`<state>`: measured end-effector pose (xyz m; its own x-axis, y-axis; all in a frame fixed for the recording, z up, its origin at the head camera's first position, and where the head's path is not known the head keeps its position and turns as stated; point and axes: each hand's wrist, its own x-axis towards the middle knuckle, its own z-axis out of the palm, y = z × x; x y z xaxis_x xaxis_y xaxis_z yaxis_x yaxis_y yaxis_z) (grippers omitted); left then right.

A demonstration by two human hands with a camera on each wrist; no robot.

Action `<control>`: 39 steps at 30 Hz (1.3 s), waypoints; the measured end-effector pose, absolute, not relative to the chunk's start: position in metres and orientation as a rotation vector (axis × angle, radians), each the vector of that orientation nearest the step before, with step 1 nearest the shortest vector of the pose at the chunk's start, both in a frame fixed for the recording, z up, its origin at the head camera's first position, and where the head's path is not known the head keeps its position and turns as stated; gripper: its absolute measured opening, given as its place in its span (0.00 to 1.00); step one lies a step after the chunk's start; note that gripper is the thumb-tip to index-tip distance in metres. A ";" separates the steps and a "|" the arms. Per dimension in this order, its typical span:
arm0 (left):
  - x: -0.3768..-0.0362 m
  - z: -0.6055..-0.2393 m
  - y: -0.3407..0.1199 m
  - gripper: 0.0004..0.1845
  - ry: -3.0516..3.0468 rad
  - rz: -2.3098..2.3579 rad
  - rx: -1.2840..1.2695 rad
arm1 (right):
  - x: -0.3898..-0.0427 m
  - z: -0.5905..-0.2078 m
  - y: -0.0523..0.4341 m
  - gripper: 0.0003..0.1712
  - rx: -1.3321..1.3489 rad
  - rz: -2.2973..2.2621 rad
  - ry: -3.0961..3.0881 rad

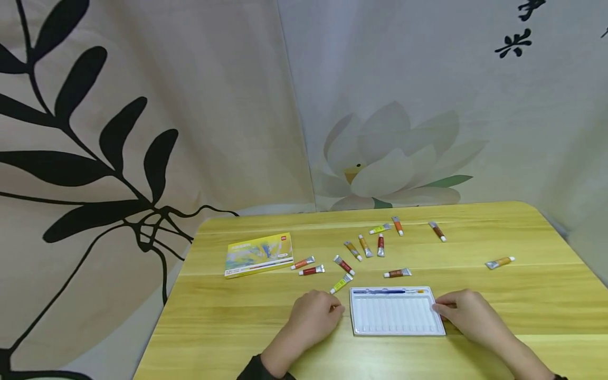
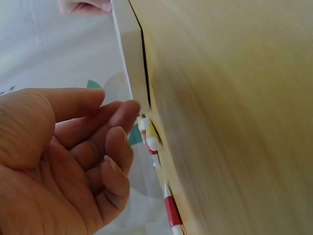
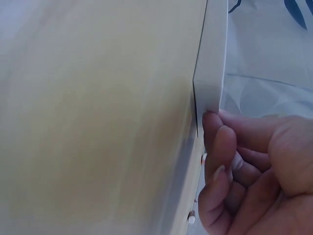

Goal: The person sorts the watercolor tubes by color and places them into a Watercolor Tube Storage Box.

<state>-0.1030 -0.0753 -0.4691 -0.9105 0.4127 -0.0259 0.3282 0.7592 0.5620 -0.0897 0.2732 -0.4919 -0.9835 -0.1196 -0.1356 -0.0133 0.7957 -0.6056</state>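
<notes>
A white plastic tray (image 1: 399, 319) with a row of grooves lies on the table near its front, and a blue-handled paintbrush (image 1: 385, 291) rests along its far side. My right hand (image 1: 467, 315) pinches the tray's right edge between thumb and fingers. In the right wrist view, the fingertips meet at the corner of the tray (image 3: 211, 58). To the left of the tray, my left hand (image 1: 314, 318) holds nothing, its fingers loosely bent and the palm visible in the left wrist view. Just beyond it lies a yellow-green paint tube (image 1: 341, 284).
Several small paint tubes are scattered behind the tray, among them a dark red tube (image 1: 344, 265) and a brown tube (image 1: 397, 273). One ochre tube (image 1: 500, 263) lies far right. A yellow paint box (image 1: 259, 255) sits at the back left. A printed curtain (image 1: 237, 105) hangs behind the table.
</notes>
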 end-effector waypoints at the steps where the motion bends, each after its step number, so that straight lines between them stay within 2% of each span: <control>1: -0.103 -0.469 -0.074 0.11 2.804 0.846 0.581 | -0.090 -0.492 0.270 0.06 -0.098 -0.959 2.808; 4: -0.102 -0.470 -0.073 0.11 2.803 0.810 0.550 | -0.088 -0.492 0.263 0.05 -0.103 -0.987 2.787; 11: -0.101 -0.472 -0.072 0.24 2.780 0.761 0.477 | -0.085 -0.491 0.249 0.06 -0.093 -1.057 2.733; 26: -0.104 -0.475 -0.072 0.21 2.784 0.710 0.436 | -0.085 -0.491 0.244 0.07 -0.090 -1.057 2.700; 32: -0.112 -0.471 -0.075 0.17 2.774 0.721 0.421 | -0.085 -0.492 0.246 0.08 -0.090 -1.076 2.677; 39: -0.138 -0.464 -0.077 0.08 2.878 0.847 0.352 | -0.085 -0.490 0.245 0.08 -0.087 -1.056 2.683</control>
<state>-0.1380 -0.0767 -0.4636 -0.9656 0.2551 -0.0503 0.1872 0.8163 0.5465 -0.0849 0.2453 -0.4902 -0.9652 -0.1486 -0.2150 0.0378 0.7346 -0.6774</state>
